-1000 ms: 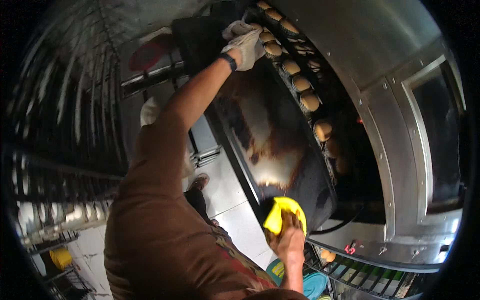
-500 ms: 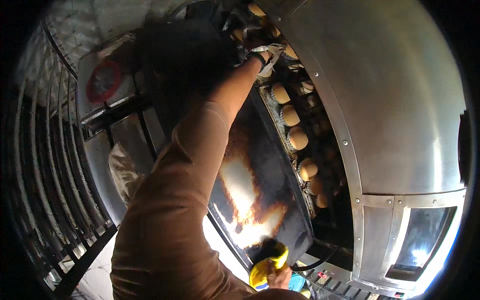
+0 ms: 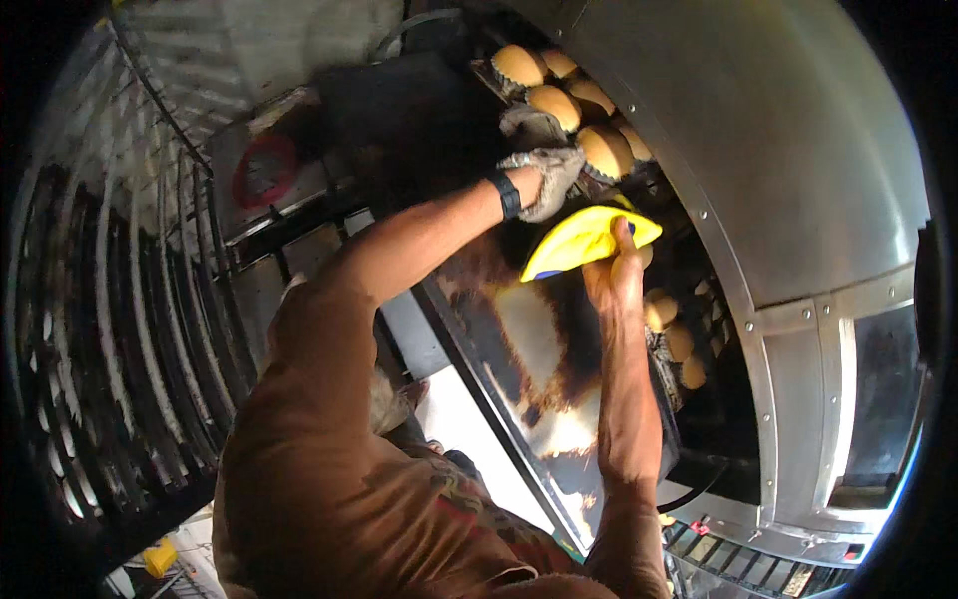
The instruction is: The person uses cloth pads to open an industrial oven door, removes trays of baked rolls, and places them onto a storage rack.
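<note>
I'm seeing the right hand (image 3: 615, 275) pinching a yellow pad (image 3: 574, 243) centre-right. Buns (image 3: 605, 150) are sitting upper-right of the nearer left hand (image 3: 551, 188), its grip unclear

Room is found over the dark metal ledge (image 3: 529, 324), between the left forearm (image 3: 429, 237) and the right forearm (image 3: 629, 389). The way right is blocked by round buns (image 3: 605, 152) and a steel wall (image 3: 728, 140), the left by rack bars (image 3: 115, 339).

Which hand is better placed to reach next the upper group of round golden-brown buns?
Probably the left hand: it is nearest these buns, covered by rumpled greyish fabric. The right hand sits lower, farther from them, and holds a folded bright-yellow pad.
</note>
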The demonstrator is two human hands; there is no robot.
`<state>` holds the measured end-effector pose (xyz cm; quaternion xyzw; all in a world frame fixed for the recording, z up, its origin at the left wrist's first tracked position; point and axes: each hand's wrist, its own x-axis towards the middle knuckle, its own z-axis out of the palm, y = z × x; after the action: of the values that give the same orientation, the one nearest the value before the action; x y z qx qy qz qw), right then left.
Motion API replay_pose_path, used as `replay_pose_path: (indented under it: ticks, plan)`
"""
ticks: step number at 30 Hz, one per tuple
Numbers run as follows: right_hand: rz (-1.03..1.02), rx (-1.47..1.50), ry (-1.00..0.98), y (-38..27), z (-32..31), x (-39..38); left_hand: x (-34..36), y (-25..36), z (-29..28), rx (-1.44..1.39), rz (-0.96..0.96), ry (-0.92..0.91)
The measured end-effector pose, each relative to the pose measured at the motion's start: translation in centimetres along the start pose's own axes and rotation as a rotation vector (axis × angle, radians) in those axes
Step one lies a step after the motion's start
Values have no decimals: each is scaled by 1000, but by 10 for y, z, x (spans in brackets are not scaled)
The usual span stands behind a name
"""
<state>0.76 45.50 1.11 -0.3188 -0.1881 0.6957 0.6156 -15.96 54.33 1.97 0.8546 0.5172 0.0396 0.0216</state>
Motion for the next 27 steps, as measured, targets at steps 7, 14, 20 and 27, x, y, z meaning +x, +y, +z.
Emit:
replay_pose_path:
  ticks: [7,14,20,27]
  plan:
    - [-39,-75,96,2,-42,-70,-79,88,55,-1578,-180,245]
    - [-137,-143,179,-58,-110,-198,-236,184,-90,180,-203,190]
    - [-58,-292,236,-80,-151,-317,-289,170,-25,-149,-168,679]
    - [-92,-496,312,-74,-196,-460,-404,236,-2,-284,-43,429]
